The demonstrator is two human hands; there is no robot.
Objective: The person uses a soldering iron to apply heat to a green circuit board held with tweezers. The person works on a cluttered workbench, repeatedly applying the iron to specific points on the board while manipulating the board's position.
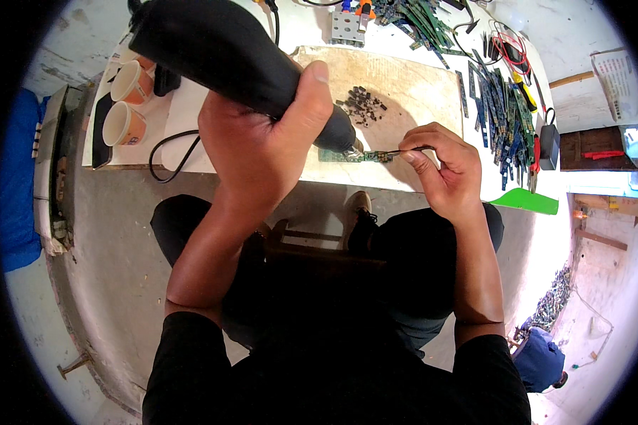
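My left hand (259,152) is closed round the grip of a black heat gun (227,60). Its metal nozzle tilts down to the right, close over a narrow green circuit board (339,155) at the near edge of a stained tan work board (422,92). From the right, my right hand (446,173) pinches thin dark tweezers (420,148). Their tips reach the right part of the circuit board; whether they grip a part is too small to tell. Just beyond the nozzle lies a loose heap of small black components (365,105).
Two paper cups (122,125) stand at the left, near a looped black cable (164,170). Circuit strips are heaped at the right (503,124) and far side (418,20). A metal block (348,30) sits at the back. Red-handled pliers (535,152) and a green sheet (528,201) lie right.
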